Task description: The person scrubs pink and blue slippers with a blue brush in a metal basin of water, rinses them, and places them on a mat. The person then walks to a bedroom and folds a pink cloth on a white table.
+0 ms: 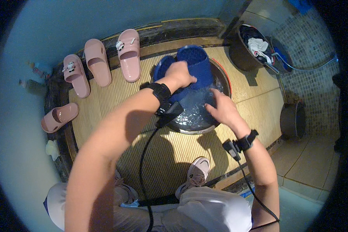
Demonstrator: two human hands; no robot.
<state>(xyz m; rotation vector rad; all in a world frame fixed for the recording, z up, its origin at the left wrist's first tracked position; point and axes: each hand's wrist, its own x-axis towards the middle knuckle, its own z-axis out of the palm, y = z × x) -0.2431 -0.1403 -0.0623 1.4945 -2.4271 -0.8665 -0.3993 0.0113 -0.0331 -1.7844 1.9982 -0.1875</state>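
Observation:
A round dark basin (195,132) of water stands on the ribbed mat in front of me, and the water (188,113) is splashing. Blue slippers, blurred and wet, are in its far part: one at the left (161,66), and a larger one (201,69) beside it, its opening towards the far side. My left hand (178,74) grips the larger blue slipper by its near left side; the fingertips are hidden. Over the water at the basin's right side, my right hand (224,108) has its thumb and fingers apart and holds nothing. Each wrist wears a black strap with a cable.
Pink slide slippers (129,55) line the wall to the left, some with panda charms. At the far right, a dark bucket (243,59) holds clothes (258,47), near a thin hose (310,69). Another dark bucket (293,120) stands on the tiled floor beside the mat (258,107).

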